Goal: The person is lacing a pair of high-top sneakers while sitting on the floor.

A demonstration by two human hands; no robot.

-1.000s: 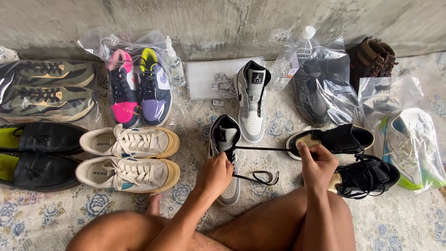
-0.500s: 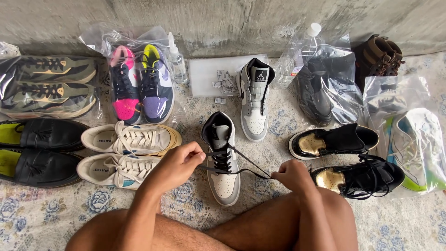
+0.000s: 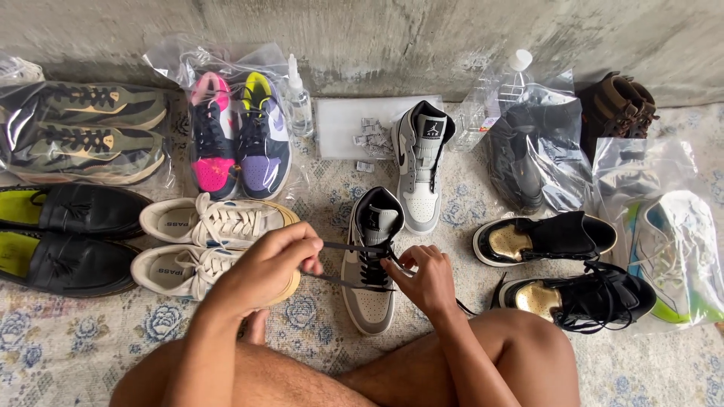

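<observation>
Black lace [image 3: 343,246] | pinched by left hand [image 3: 265,264] fingers | right hand [image 3: 424,277] at grey sneaker [image 3: 371,260]

Your left hand [image 3: 264,265] and right hand [image 3: 424,280]: bare, no gloves, rings or watch. Forearms unsleeved. Your legs are bare at knees and thighs; one bare foot shows.
</observation>
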